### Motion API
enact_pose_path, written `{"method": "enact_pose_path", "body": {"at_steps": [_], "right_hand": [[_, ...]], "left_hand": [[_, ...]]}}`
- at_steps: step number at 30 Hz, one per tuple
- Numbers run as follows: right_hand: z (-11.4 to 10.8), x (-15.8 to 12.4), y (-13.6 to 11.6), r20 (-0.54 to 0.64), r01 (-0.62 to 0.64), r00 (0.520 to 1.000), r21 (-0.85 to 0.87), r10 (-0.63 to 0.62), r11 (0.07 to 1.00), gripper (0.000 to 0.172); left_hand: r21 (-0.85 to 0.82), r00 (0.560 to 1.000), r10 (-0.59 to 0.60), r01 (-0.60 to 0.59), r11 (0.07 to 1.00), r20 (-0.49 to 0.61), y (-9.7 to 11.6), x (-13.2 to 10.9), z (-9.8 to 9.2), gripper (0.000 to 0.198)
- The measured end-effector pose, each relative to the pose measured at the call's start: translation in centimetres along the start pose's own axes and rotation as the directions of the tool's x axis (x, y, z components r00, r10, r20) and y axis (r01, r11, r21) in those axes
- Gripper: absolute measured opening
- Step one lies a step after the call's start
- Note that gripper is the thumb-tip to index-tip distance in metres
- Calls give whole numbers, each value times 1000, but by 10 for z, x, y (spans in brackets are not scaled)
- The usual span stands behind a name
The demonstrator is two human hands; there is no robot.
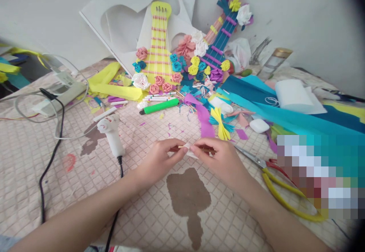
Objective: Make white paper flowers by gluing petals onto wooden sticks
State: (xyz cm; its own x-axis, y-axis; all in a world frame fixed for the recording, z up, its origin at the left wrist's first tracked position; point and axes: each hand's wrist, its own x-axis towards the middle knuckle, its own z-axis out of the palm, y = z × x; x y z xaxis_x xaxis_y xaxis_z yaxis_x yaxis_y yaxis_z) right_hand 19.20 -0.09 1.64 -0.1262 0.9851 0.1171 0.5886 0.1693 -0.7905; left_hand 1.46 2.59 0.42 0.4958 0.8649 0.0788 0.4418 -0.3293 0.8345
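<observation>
My left hand (159, 160) and my right hand (221, 161) meet above the middle of the table, thumbs and fingers pinching a small white strip (187, 145), which looks like paper. A thin wooden stick (210, 151) runs along the strip and passes under my right fingers. My fingers cover most of both. Left of my hands stands a white hot glue gun (110, 132) with a black cord. Scissors (261, 161) with red and yellow handles lie beside my right hand.
Behind are a yellow paper guitar (159, 50) and a blue one (221, 43), both trimmed with paper flowers. A green marker (161, 106), paper scraps, a white roll (293, 95) and blue crepe paper (322, 124) lie around. A power strip (59, 98) with cables sits left.
</observation>
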Motion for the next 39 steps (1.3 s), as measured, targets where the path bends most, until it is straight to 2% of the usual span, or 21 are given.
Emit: {"method": "enact_pose_path", "body": {"at_steps": [3, 7, 10, 16, 25, 31, 39], "right_hand": [[1, -1, 0, -34, 8, 999, -19, -8, 1000, 14], [5, -3, 0, -116, 82, 988, -139, -98, 987, 14], [7, -4, 2, -116, 103, 985, -190, -127, 976, 16], [5, -2, 2, -41, 73, 996, -115, -78, 991, 13], [9, -1, 3, -117, 92, 987, -120, -106, 989, 6], [8, 1, 4, -15, 34, 999, 32, -34, 999, 7], [10, -2, 2, -124, 46, 991, -87, -57, 995, 4]], "left_hand": [[5, 1000, -18, 18, 1000, 3, 2, 0, 1, 23], [-24, 999, -42, 43, 999, 10, 4, 1, 2, 23], [-16, 999, -50, 50, 999, 12, 4, 1, 3, 22], [13, 1000, -11, 11, 1000, 12, 1, 1, 2, 22], [-39, 1000, -29, 29, 999, 5, 1, 2, 2, 18], [-25, 1000, -17, 17, 1000, -19, 0, 2, 2, 14], [-193, 995, -98, 100, 976, 21, -4, 0, 4, 20]]}}
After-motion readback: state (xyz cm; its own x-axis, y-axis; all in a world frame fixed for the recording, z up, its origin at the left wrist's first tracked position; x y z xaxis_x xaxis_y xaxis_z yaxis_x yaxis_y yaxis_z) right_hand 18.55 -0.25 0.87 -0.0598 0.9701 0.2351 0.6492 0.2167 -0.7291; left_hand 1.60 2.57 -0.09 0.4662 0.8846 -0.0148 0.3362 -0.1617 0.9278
